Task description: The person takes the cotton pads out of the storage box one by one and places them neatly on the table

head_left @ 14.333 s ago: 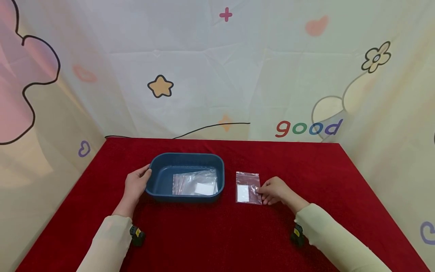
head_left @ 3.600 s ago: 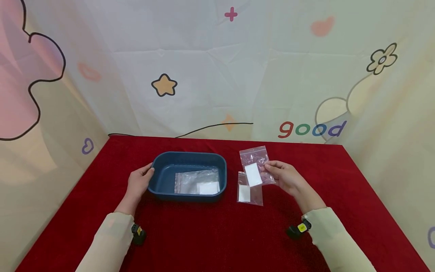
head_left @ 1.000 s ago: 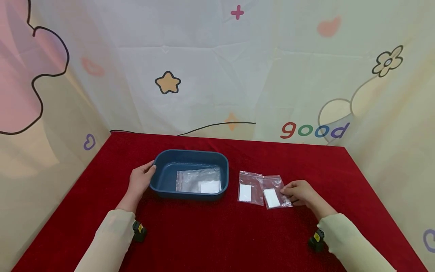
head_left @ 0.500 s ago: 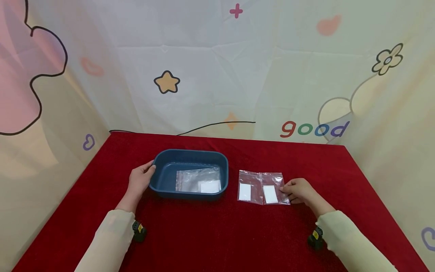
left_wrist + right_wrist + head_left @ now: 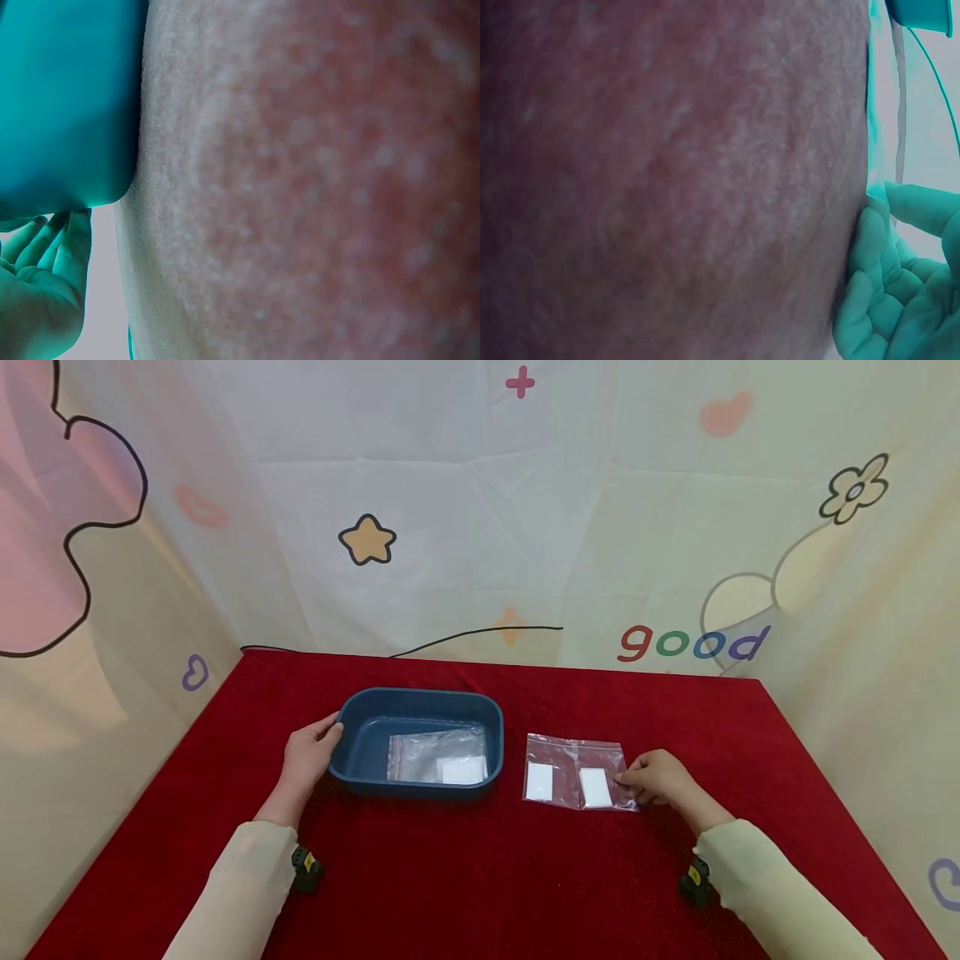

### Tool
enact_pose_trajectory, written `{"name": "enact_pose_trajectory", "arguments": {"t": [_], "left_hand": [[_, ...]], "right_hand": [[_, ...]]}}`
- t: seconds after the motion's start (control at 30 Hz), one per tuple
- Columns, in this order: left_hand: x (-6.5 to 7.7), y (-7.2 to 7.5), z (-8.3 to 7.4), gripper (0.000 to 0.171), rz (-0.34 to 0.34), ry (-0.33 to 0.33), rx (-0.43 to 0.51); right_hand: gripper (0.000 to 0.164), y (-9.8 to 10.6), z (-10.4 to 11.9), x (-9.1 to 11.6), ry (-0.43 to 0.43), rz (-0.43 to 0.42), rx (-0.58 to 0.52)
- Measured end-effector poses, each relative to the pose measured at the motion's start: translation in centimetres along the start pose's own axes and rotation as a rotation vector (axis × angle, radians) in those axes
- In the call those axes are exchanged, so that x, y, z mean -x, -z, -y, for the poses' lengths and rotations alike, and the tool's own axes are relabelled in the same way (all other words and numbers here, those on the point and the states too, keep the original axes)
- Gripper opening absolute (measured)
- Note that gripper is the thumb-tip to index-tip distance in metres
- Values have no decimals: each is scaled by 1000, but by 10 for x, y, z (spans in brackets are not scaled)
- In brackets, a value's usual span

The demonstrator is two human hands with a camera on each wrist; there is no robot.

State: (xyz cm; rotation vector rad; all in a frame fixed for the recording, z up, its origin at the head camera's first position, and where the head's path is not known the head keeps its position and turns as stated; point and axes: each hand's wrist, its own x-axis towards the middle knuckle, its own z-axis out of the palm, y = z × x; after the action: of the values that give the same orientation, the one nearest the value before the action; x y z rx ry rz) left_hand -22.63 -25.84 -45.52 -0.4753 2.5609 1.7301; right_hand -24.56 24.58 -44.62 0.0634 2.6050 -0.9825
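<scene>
My left hand (image 5: 309, 758) holds the left end of a blue plastic bin (image 5: 411, 790), thumb near the rim; its fingers also show against the bin in the left wrist view. Inside the bin lies a stack of clear zip bags (image 5: 420, 756) with a white card showing. Right of the bin, two clear zip bags with white inserts lie flat side by side on the red cloth. The left zip bag (image 5: 561, 772) is untouched. My right hand (image 5: 662, 778) pinches the right edge of the right zip bag (image 5: 597, 756) between thumb and fingers, as the right wrist view shows too.
A red cloth (image 5: 465, 877) covers the table. Behind it and at the sides hangs a pale printed curtain (image 5: 450, 527). A small dark wrist camera sits on each wrist, the right camera (image 5: 696, 881) and the left camera (image 5: 306, 868).
A second zip bag, held in the air 3.6 s ago, now lies right of the first. In the last second my right hand has straightened it level with its neighbour. My left hand stays put.
</scene>
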Motion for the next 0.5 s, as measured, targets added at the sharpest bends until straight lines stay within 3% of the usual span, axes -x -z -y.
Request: {"name": "enact_pose_trajectory", "arguments": {"t": [0.5], "left_hand": [[-1,0,2,49,-9,-5,7]], "right_hand": [[29,0,0,-1,23,-23,124]]}}
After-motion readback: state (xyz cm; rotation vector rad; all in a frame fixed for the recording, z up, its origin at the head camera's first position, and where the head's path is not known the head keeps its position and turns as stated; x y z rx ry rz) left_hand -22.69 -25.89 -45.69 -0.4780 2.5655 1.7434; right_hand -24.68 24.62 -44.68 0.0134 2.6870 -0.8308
